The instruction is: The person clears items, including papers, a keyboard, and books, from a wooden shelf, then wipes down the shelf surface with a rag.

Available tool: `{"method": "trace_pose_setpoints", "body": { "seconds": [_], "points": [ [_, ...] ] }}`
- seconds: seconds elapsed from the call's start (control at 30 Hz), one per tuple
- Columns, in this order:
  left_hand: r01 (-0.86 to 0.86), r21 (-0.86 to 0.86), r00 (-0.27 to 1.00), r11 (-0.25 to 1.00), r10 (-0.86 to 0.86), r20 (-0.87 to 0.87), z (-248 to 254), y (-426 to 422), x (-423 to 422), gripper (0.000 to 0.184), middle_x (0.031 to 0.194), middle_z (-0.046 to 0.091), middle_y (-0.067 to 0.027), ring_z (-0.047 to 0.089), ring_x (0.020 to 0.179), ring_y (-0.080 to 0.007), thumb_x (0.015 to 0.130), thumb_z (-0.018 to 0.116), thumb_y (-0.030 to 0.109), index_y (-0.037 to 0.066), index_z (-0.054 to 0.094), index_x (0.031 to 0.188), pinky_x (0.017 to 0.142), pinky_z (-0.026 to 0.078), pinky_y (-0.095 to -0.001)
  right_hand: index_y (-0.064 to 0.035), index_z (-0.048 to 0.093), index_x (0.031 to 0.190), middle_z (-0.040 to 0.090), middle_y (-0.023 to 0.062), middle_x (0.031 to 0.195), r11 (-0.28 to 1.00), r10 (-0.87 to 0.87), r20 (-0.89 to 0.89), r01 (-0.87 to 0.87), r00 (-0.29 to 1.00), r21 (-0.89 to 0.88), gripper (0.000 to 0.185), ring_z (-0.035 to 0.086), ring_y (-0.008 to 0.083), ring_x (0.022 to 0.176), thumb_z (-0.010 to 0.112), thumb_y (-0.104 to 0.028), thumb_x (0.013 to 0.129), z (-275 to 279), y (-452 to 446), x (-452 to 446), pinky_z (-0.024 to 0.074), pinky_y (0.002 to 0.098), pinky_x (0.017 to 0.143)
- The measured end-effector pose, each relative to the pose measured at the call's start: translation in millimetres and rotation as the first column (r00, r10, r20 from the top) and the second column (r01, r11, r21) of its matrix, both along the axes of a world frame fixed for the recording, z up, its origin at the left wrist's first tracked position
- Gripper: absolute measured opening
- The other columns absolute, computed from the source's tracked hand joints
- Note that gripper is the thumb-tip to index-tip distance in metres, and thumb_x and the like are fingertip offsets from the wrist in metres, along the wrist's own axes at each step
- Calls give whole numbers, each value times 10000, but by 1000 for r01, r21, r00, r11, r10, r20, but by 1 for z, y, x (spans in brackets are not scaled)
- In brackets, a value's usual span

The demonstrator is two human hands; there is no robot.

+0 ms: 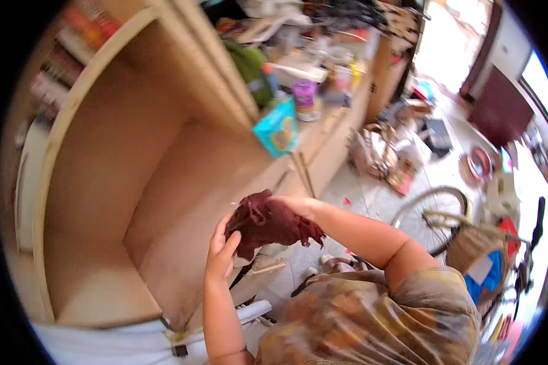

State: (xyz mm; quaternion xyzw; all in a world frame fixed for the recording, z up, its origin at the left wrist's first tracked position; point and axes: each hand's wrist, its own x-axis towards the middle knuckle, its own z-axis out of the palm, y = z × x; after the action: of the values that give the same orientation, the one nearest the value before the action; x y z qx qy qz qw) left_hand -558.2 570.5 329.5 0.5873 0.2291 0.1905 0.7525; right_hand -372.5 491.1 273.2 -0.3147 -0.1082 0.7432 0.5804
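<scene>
A crumpled dark maroon cloth (268, 222) with a ragged edge is held up between my two hands, in front of an open wooden cabinet. My left hand (221, 248) grips its left side, with the thumb showing on top. Against the upper right side is my right hand (297, 205); the cloth covers its fingers, but it holds the cloth from there. Inside the cabinet, the bare wooden panel (182, 182) lies just left of my hands.
A cluttered counter holds a teal pouch (278, 129) and a purple-labelled container (305, 99). Bags and boxes (380, 149) lie on the tiled floor. A bicycle wheel (432, 213) stands at my right. A white tube (252, 311) lies near my left forearm.
</scene>
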Motion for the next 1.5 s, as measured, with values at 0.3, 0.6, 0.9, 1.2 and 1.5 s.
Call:
{"method": "trace_pose_setpoints", "body": {
  "seconds": [0.3,0.6,0.9,1.2,1.5],
  "points": [
    [265,-325,957,908,-288,-27,-60,-40,44,474,1223,421,-105,415,1117,-185,858,465,247,21,327,1251,936,320,-303,-4,561,997,582,86,1006,934,-293,104,308,950,-183,303,555,158,863,471,-250,845,-39,-114,20,429,303,809],
    [590,-359,764,723,-644,-40,-95,-77,146,449,1169,460,-115,467,1056,-173,874,428,235,1,321,1241,884,367,-279,-5,543,1022,594,107,957,757,-578,81,570,812,-319,290,589,170,807,458,-222,848,-32,-209,54,487,306,726],
    [739,-339,590,583,-802,-93,-111,-130,290,396,1088,511,-82,494,982,-137,846,495,196,-21,407,1166,847,384,-261,-11,579,885,611,81,794,604,-787,-80,737,612,-302,253,589,148,629,495,-232,795,-98,-270,146,491,268,555],
    [881,-96,439,462,-878,-192,-98,-207,443,326,930,546,-39,501,841,-95,807,550,189,-28,495,1045,761,401,-229,0,569,924,608,127,849,416,-908,-93,858,408,-302,251,602,192,701,463,-209,833,-63,-344,250,510,310,639],
    [966,-59,239,253,-956,-172,-111,-268,588,367,1092,512,-72,493,978,-125,847,464,175,33,416,1182,804,404,-240,18,537,997,590,148,950,56,-975,-222,977,9,-206,302,595,211,806,447,-235,858,-88,-426,340,502,330,725]
  ]
}}
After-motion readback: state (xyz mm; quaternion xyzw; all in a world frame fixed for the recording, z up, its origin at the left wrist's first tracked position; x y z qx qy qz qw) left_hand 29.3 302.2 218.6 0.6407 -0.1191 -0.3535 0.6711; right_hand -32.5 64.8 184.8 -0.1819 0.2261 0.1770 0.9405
